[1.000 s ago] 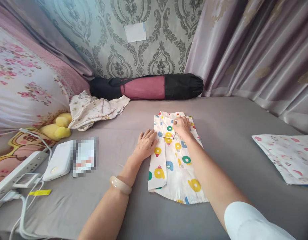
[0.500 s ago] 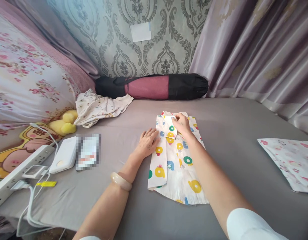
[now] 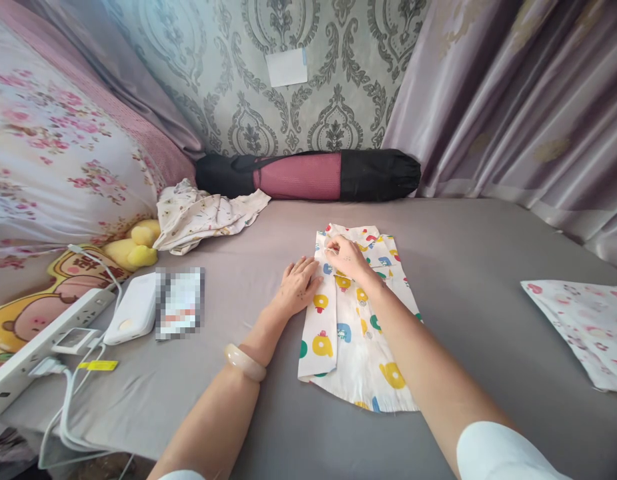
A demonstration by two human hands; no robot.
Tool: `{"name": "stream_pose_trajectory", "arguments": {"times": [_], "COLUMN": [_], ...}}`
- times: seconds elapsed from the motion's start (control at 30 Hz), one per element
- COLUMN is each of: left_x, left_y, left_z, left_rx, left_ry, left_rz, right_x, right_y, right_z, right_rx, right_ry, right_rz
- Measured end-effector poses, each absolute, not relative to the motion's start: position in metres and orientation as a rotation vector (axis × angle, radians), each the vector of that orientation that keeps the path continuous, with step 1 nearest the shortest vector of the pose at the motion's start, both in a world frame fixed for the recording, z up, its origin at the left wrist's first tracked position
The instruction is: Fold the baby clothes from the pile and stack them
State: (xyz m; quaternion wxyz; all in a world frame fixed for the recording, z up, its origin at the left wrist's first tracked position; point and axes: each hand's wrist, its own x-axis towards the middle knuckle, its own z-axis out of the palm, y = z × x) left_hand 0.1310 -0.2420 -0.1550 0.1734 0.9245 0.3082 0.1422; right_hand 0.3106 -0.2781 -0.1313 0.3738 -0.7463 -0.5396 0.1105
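A small white buttoned shirt printed with yellow, green and blue figures lies flat on the grey sheet, its left side folded inward. My left hand rests flat and open, fingers together on the shirt's left edge and partly on the sheet. Near the collar end, my right hand is closed in a pinch on a white edge of the shirt's cloth, which looks like a sleeve. The fingers cover part of that cloth.
On the left lie a power strip with cables, a white power bank, a blurred packet and a yellow plush. Crumpled cloth and a long black-and-pink bag sit behind. Folded printed fabric lies right.
My right hand has moved left and slightly nearer with the pinched cloth, which now lies across the upper shirt. My left hand has stayed on the edge. The view has shifted slightly.
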Motion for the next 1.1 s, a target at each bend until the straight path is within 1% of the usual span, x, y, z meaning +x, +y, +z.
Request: {"name": "stream_pose_trajectory", "arguments": {"times": [0.27,0.4,0.47,0.6,0.73,0.9,1.03,1.1], "left_x": [0.131,0.131,0.131,0.131,0.131,0.131,0.132,0.132], "left_y": [-0.242,-0.242,-0.241,-0.24,-0.24,-0.24,-0.239,-0.239], "left_z": [-0.153,-0.154,-0.155,-0.158,-0.159,-0.158,-0.158,-0.158], "left_rx": [2.61,2.611,2.614,2.619,2.61,2.588,2.574,2.563], "left_ry": [0.872,0.861,0.863,0.884,0.893,0.893,0.895,0.894], "left_rz": [0.397,0.418,0.429,0.445,0.459,0.476,0.484,0.491], "right_x": [0.301,0.299,0.3,0.302,0.302,0.301,0.298,0.296], "right_y": [-0.285,-0.283,-0.281,-0.28,-0.28,-0.277,-0.266,-0.258], "right_z": [-0.123,-0.134,-0.145,-0.16,-0.159,-0.148,-0.129,-0.121], "right_rx": [-2.033,-2.085,-2.141,-2.263,-2.3,-2.354,-2.426,-2.426], "right_ry": [-1.558,-1.658,-1.754,-1.87,-1.885,-1.88,-1.875,-1.873], "right_rz": [0.331,0.058,0.0,0.078,0.119,0.207,0.328,0.276]}}
